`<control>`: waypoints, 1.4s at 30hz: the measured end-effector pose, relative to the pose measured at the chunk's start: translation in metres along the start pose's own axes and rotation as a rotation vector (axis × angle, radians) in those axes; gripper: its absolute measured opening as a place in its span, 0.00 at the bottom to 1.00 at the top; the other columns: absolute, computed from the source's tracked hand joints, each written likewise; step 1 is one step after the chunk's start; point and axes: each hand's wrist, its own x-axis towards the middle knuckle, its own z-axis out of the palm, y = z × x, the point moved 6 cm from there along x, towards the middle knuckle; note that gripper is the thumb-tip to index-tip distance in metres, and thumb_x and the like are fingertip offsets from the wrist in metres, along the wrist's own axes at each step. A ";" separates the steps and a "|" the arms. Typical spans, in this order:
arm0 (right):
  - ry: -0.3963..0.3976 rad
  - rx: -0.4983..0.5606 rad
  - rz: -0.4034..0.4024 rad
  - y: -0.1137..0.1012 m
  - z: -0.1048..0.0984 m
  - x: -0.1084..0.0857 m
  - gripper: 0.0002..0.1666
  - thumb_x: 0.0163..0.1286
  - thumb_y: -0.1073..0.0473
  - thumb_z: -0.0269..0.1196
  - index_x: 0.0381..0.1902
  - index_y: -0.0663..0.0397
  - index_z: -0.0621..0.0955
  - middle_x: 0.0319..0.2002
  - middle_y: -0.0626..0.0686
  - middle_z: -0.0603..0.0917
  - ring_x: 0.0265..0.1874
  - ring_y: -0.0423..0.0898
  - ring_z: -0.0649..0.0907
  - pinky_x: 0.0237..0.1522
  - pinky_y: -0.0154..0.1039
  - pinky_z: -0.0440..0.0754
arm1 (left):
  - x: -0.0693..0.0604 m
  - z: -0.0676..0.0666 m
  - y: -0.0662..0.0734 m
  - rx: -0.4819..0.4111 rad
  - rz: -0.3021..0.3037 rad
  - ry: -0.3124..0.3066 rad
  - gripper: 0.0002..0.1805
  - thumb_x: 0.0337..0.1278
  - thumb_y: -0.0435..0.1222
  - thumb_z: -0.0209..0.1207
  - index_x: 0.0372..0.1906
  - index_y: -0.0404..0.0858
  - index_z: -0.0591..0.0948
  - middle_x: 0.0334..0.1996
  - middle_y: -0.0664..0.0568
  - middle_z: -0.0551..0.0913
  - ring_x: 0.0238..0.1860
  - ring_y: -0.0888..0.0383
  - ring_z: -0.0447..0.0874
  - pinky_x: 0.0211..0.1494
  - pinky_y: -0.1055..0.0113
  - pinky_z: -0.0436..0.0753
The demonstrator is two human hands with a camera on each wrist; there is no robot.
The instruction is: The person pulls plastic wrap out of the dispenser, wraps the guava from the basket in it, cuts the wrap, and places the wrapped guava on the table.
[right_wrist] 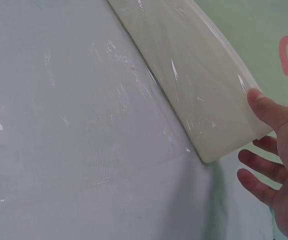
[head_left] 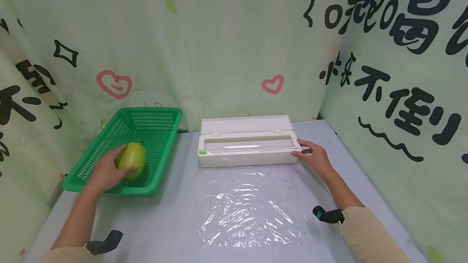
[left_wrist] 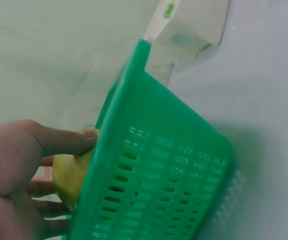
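In the head view a yellow-green fruit [head_left: 133, 160] with a short stem is in the green basket [head_left: 166, 149], and the left hand [head_left: 109, 169] grips it, thumb on the near side. The left wrist view shows the fruit [left_wrist: 71, 175] partly hidden behind the basket wall [left_wrist: 159, 165], held by the hand [left_wrist: 18, 175]. The right hand [head_left: 315, 158] holds the right end of the white wrap box [head_left: 248, 159], whose lid stands open. Clear film [head_left: 248, 214] stretches from the box across the table. In the right wrist view, the thumb of the hand [right_wrist: 284, 150] lies on the box edge [right_wrist: 209, 135].
A green slider [head_left: 202, 151] sits at the box's left end. The table [head_left: 175, 226] is bordered by pale green curtains [head_left: 219, 44] with hearts and black characters at the back and sides.
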 end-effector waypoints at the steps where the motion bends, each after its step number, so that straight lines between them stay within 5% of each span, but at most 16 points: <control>1: -0.001 -0.001 -0.001 0.000 0.000 0.000 0.42 0.63 0.44 0.66 0.70 0.56 0.67 0.66 0.63 0.72 0.54 0.60 0.80 0.49 0.52 0.81 | -0.001 -0.001 0.002 -0.001 0.005 0.005 0.46 0.56 0.45 0.65 0.72 0.28 0.56 0.64 0.25 0.63 0.56 0.32 0.66 0.49 0.39 0.73; 11: -0.022 -0.006 0.011 -0.004 0.001 -0.002 0.42 0.64 0.44 0.65 0.71 0.56 0.66 0.67 0.64 0.71 0.55 0.61 0.79 0.48 0.50 0.82 | -0.010 -0.014 0.025 -0.001 0.066 0.070 0.45 0.56 0.45 0.66 0.72 0.32 0.58 0.65 0.26 0.63 0.58 0.32 0.65 0.51 0.37 0.73; 22: -0.035 0.002 0.012 -0.004 0.001 -0.001 0.43 0.64 0.43 0.65 0.71 0.55 0.65 0.68 0.63 0.69 0.55 0.60 0.79 0.48 0.49 0.82 | -0.017 -0.021 0.074 -0.028 0.181 0.093 0.44 0.52 0.46 0.68 0.72 0.39 0.62 0.66 0.34 0.66 0.57 0.37 0.67 0.45 0.43 0.78; 35: -0.036 0.011 0.017 -0.005 0.001 -0.002 0.42 0.65 0.46 0.65 0.71 0.56 0.65 0.69 0.64 0.67 0.55 0.61 0.79 0.49 0.50 0.82 | -0.016 -0.005 0.102 -0.087 0.256 0.051 0.42 0.52 0.42 0.69 0.72 0.42 0.63 0.67 0.40 0.66 0.57 0.42 0.70 0.45 0.51 0.81; 42: -0.030 0.019 0.005 -0.007 0.000 -0.004 0.40 0.65 0.47 0.65 0.70 0.56 0.66 0.71 0.62 0.64 0.55 0.62 0.79 0.50 0.51 0.83 | -0.015 0.012 0.116 -0.127 0.287 0.011 0.41 0.52 0.39 0.68 0.72 0.44 0.63 0.68 0.41 0.65 0.60 0.41 0.69 0.48 0.47 0.83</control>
